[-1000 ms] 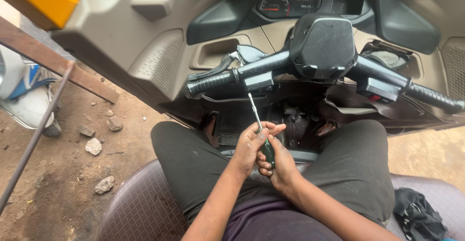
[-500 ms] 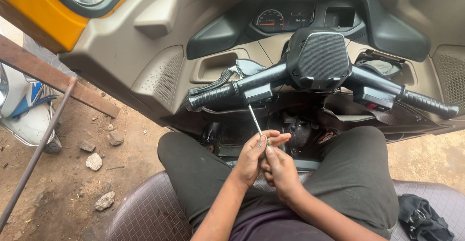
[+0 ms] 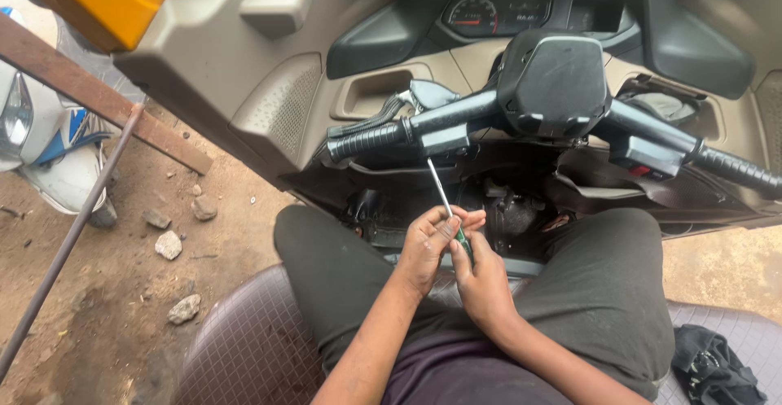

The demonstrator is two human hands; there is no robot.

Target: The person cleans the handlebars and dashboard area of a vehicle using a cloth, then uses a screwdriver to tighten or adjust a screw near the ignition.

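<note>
Nearest the camera, the person sat on a quilted brown seat (image 3: 244, 332), lap in dark trousers. Above it the left hand (image 3: 428, 246) and right hand (image 3: 481, 279) met, both closed around a green-handled screwdriver (image 3: 450, 214), its shaft slanting up toward the black handlebar (image 3: 407, 132). Beyond lay the beige dashboard (image 3: 285, 104) and its gauge (image 3: 474, 13).

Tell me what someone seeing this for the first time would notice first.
Two hands, left hand and right hand, meet at centre over the lap around a green-handled screwdriver whose shaft points up. Just above runs the black handlebar with its centre cover, and top left a yellow body panel stands out.
</note>
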